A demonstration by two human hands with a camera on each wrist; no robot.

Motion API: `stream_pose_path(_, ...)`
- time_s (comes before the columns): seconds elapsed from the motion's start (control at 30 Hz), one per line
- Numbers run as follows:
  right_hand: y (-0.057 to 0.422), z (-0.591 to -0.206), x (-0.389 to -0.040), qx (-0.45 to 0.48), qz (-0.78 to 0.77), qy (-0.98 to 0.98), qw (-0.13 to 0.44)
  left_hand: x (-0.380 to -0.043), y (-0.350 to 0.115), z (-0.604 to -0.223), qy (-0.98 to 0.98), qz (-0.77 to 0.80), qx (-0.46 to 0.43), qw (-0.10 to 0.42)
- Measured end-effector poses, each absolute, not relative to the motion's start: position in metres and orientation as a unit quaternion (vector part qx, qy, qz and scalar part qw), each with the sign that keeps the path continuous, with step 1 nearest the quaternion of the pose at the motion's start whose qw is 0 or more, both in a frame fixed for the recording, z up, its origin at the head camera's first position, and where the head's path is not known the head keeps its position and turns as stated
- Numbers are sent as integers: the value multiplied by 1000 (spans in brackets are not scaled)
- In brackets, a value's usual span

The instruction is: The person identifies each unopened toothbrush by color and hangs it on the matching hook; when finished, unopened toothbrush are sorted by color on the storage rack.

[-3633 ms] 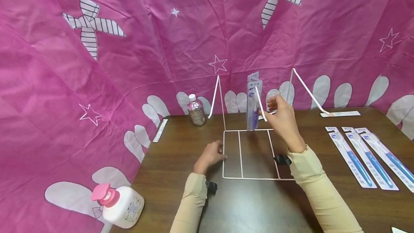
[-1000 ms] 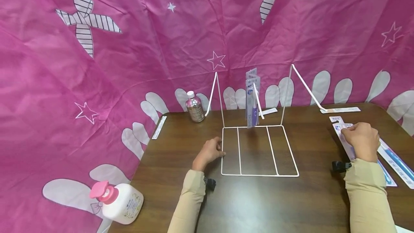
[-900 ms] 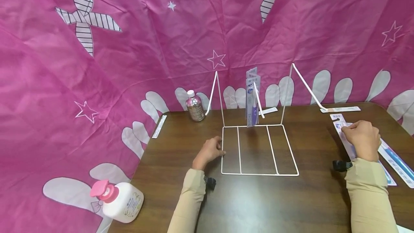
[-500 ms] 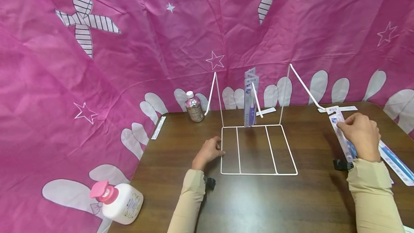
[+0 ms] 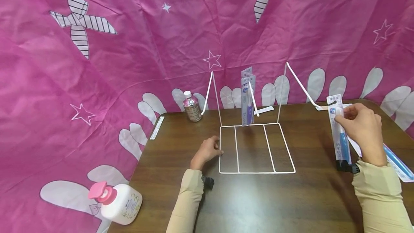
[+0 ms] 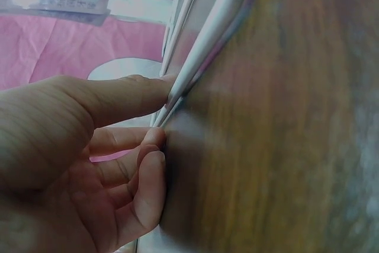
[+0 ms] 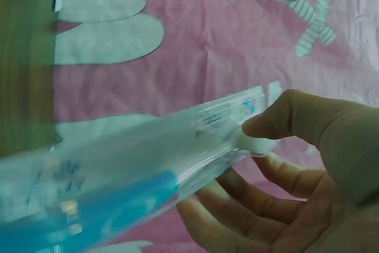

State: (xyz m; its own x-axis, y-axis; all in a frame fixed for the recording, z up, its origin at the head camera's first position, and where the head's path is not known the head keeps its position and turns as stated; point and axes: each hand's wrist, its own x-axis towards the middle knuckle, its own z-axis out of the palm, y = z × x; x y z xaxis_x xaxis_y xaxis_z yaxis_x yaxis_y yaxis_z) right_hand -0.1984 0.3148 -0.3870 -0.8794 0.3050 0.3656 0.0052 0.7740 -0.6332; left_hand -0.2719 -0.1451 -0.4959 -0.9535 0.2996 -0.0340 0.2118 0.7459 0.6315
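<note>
A white wire rack stands on the table, with purple packaged toothbrushes hanging from its middle hook. My left hand pinches the left side wire of its base between thumb and fingers; the left wrist view shows the thumb against that wire. Over at the right, my right hand grips a blue packaged toothbrush near its top, thumb in front and fingers behind. The pack is nearly upright, with its hanging hole at the top. In the right wrist view the blue handle shows through clear plastic.
More blue packaged toothbrushes lie at the right, partly behind the hand. Label strips lie along the table edges. A brown bottle stands behind left, a white pump bottle front left. A pink curtain hangs behind.
My right hand has moved from the rack's hook to the right, taken hold of a blue packaged toothbrush and lifted it from lying to nearly upright. The left hand stays at the rack.
</note>
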Motion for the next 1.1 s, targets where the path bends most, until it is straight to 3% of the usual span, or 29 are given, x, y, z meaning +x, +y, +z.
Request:
stream_pose_path(0.87,252,-338,-140,-36,433,-824,365,-274,-144,-495,927,343,128,77)
stream_pose_path(1.1,237,-325,-121,19,465,-802,374,-274,-143,-495,929,341,118,84)
